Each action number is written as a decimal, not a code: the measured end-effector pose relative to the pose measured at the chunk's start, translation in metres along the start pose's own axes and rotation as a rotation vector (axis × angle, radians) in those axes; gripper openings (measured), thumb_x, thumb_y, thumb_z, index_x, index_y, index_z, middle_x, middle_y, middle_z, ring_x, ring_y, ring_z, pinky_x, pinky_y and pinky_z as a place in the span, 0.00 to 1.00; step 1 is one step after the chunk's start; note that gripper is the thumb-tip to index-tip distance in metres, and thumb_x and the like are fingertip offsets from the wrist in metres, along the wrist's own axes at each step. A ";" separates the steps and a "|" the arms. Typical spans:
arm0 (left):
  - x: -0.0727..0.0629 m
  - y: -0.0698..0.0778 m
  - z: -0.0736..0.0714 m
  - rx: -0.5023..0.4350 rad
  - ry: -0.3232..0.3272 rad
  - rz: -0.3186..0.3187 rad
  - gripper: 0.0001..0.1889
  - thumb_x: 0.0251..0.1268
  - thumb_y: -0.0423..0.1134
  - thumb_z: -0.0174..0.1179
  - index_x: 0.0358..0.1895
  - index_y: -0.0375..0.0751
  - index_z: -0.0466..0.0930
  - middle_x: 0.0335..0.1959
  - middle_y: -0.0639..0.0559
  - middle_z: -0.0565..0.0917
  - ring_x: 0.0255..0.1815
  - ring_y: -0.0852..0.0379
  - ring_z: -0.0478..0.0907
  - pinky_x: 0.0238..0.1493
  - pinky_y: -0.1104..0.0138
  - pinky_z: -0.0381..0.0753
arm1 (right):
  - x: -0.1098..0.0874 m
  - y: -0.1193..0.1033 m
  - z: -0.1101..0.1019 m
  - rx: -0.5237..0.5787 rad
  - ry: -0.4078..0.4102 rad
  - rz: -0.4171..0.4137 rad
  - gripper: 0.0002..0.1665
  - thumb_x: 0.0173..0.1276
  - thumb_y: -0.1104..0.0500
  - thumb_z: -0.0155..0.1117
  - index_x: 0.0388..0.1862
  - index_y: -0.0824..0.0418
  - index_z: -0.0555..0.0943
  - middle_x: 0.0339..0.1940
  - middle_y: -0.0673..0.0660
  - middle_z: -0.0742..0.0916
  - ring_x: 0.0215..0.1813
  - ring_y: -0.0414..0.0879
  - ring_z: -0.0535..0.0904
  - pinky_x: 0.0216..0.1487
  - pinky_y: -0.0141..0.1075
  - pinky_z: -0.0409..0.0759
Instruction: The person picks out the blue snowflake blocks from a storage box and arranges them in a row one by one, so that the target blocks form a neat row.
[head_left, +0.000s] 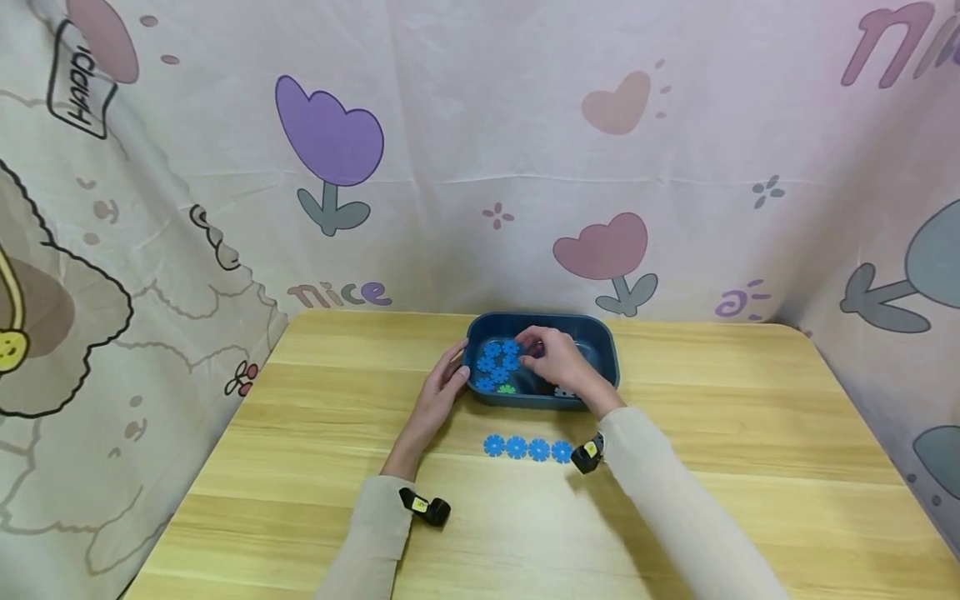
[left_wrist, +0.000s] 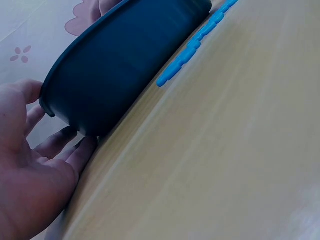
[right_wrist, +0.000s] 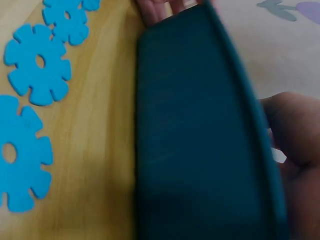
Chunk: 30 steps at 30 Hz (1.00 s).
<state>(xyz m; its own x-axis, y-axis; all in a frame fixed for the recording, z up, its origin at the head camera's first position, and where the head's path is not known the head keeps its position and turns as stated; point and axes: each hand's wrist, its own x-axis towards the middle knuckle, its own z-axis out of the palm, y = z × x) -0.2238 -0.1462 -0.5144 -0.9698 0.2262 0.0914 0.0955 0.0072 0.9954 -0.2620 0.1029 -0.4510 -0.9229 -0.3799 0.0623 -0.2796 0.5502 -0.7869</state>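
Inside a dark blue tub [head_left: 542, 402], my right hand [head_left: 558, 360] reaches down with thumb and index finger apart, fingertips right at the edge of a group of blue snowflake discs [head_left: 498, 367]. The tub hides part of that hand in the right wrist view. My left hand [head_left: 438, 392] rests against the tub's left end. In the left wrist view its fingers [left_wrist: 82, 152] touch the outer wall and rim. A row of several blue snowflake discs [head_left: 516, 447] lies flat on the table in front of the tub.
A green disc [head_left: 507, 389] lies near the tub's front wall, with grey pieces [head_left: 564, 392] to its right below my right wrist. The wooden table [head_left: 337, 375] ends at a patterned cloth backdrop [head_left: 465, 108] close behind the tub.
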 end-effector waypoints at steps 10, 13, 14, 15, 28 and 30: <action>-0.002 0.001 -0.001 -0.008 0.005 0.005 0.26 0.85 0.39 0.46 0.81 0.51 0.59 0.82 0.48 0.59 0.81 0.47 0.57 0.75 0.54 0.65 | 0.020 0.008 0.016 -0.077 -0.061 0.018 0.16 0.69 0.68 0.68 0.54 0.68 0.84 0.47 0.64 0.86 0.49 0.55 0.82 0.52 0.47 0.85; -0.003 0.001 -0.001 0.005 0.007 0.022 0.25 0.85 0.42 0.47 0.80 0.55 0.61 0.81 0.51 0.61 0.80 0.49 0.58 0.74 0.55 0.66 | 0.022 0.008 0.020 -0.118 -0.059 0.009 0.15 0.68 0.68 0.69 0.54 0.67 0.85 0.48 0.63 0.86 0.50 0.55 0.82 0.54 0.48 0.84; -0.003 0.001 -0.002 0.008 0.007 0.027 0.25 0.85 0.42 0.48 0.80 0.56 0.61 0.81 0.51 0.61 0.80 0.49 0.58 0.74 0.56 0.66 | 0.023 0.007 0.021 -0.130 -0.056 0.011 0.15 0.68 0.67 0.70 0.54 0.66 0.85 0.48 0.63 0.86 0.51 0.55 0.82 0.54 0.49 0.83; -0.003 0.001 -0.002 0.012 0.010 0.031 0.25 0.84 0.44 0.48 0.80 0.57 0.62 0.81 0.52 0.61 0.80 0.50 0.59 0.74 0.56 0.67 | 0.023 0.007 0.022 -0.138 -0.055 0.016 0.16 0.68 0.67 0.70 0.54 0.66 0.85 0.48 0.63 0.86 0.51 0.55 0.81 0.55 0.49 0.83; -0.001 0.000 0.001 0.017 0.009 0.034 0.26 0.84 0.42 0.48 0.80 0.55 0.61 0.80 0.52 0.61 0.79 0.48 0.60 0.73 0.55 0.68 | 0.027 0.010 0.022 -0.177 -0.085 0.083 0.15 0.67 0.64 0.73 0.52 0.64 0.85 0.48 0.61 0.86 0.50 0.54 0.80 0.56 0.48 0.83; 0.000 -0.002 0.001 0.014 0.010 0.038 0.26 0.85 0.43 0.48 0.80 0.55 0.62 0.80 0.52 0.61 0.79 0.48 0.60 0.73 0.54 0.68 | 0.026 0.011 0.022 -0.164 -0.080 0.088 0.15 0.67 0.64 0.73 0.52 0.64 0.84 0.47 0.61 0.86 0.50 0.53 0.81 0.55 0.47 0.83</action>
<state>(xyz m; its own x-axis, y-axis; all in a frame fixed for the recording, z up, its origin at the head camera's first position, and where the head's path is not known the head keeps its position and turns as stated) -0.2231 -0.1451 -0.5160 -0.9676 0.2167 0.1295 0.1354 0.0128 0.9907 -0.2836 0.0827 -0.4711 -0.9235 -0.3794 -0.0562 -0.2445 0.6953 -0.6758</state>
